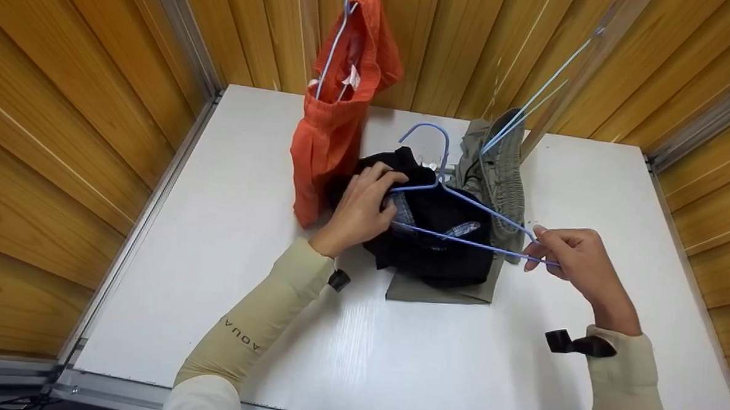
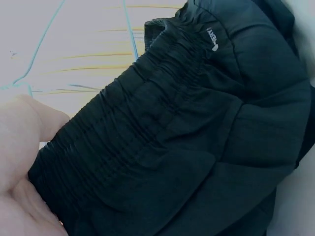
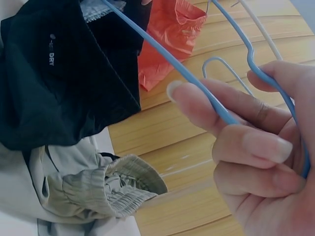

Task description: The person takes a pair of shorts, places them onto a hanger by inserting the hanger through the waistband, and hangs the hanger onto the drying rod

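In the head view, my left hand grips the waistband of a pair of black shorts. The gathered elastic waist of these shorts fills much of the left wrist view, with my thumb at its edge. My right hand holds the right end of a blue hanger, fingers curled round the wire in the right wrist view. The hanger's left end reaches into the waist opening beside my left hand, where the cloth and fingers hide its tip. Its hook points up and away.
Orange shorts hang from a hanger at the back left. Olive trousers hang at the back right, their lower part lying under the black shorts on the white table. A wooden post and wood-panelled walls stand around.
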The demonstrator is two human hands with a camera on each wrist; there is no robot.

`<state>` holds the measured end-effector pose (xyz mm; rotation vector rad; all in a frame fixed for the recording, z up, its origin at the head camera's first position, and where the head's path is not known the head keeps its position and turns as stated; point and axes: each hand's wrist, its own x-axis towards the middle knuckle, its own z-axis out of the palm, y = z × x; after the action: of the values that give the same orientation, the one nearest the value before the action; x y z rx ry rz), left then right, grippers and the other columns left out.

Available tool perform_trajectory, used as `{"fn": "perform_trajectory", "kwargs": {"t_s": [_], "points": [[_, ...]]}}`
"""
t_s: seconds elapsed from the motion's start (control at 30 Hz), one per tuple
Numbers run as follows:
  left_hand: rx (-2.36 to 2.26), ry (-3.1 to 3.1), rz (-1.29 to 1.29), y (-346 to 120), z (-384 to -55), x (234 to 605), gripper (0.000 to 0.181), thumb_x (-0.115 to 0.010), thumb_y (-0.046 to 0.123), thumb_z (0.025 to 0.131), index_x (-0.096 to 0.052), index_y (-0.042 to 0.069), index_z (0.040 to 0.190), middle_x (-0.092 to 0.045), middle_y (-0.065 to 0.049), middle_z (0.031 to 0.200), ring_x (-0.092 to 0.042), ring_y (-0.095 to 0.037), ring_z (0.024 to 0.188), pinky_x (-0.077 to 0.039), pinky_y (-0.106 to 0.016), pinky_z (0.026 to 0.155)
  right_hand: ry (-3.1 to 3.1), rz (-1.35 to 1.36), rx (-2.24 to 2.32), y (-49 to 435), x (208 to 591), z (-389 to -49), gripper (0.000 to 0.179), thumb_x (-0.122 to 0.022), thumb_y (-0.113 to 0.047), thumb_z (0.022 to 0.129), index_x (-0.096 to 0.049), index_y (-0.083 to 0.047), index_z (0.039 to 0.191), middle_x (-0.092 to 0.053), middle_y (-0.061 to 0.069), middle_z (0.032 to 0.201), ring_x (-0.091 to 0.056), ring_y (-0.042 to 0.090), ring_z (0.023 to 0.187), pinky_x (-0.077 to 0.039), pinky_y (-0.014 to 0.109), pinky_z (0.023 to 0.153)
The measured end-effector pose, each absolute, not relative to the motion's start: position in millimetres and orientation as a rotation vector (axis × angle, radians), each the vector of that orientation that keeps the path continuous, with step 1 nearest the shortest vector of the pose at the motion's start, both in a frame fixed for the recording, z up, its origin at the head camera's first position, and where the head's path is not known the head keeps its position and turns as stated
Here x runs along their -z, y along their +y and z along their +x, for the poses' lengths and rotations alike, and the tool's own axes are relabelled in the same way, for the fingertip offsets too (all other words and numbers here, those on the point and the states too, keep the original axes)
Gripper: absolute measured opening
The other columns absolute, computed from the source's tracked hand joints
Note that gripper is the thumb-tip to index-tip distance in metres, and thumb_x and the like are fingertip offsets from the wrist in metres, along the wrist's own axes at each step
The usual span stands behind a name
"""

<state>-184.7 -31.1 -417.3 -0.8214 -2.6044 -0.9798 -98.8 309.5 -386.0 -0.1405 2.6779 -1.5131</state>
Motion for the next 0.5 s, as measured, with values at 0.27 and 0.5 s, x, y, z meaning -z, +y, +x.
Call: {"fn": "perform_trajectory", "kwargs": {"t_s": [0.27, 0.5], "points": [[1.061, -2.603, -0.844, -25, -183, 414, 0.038, -0.059, 0.003, 0.086, -0.061, 0.013, 0.123, -0.056, -0.003, 0.112, -0.053, -0.020, 0.101, -0.045, -0.035, 0.089, 2.652, -0.136, 1.555, 300, 384, -103, 0.042, -0.050, -0.024, 0.101, -0.070, 0.007, 0.081, -0.070, 0.004, 0.061, -0.040, 0.005, 0.039, -0.033, 0.022, 0.037], [1.132, -2.567, -0.852, -21, -181, 413, 0.030, -0.057, 0.008, 0.089, -0.064, 0.012, 0.118, -0.057, -0.002, 0.107, -0.054, -0.016, 0.099, -0.047, -0.032, 0.089, 2.641, -0.125, 1.580, 294, 383, -106, 0.041, -0.052, -0.024, 0.100, -0.069, 0.008, 0.082, -0.070, 0.007, 0.062, -0.039, 0.003, 0.039, -0.032, 0.020, 0.037]]}}
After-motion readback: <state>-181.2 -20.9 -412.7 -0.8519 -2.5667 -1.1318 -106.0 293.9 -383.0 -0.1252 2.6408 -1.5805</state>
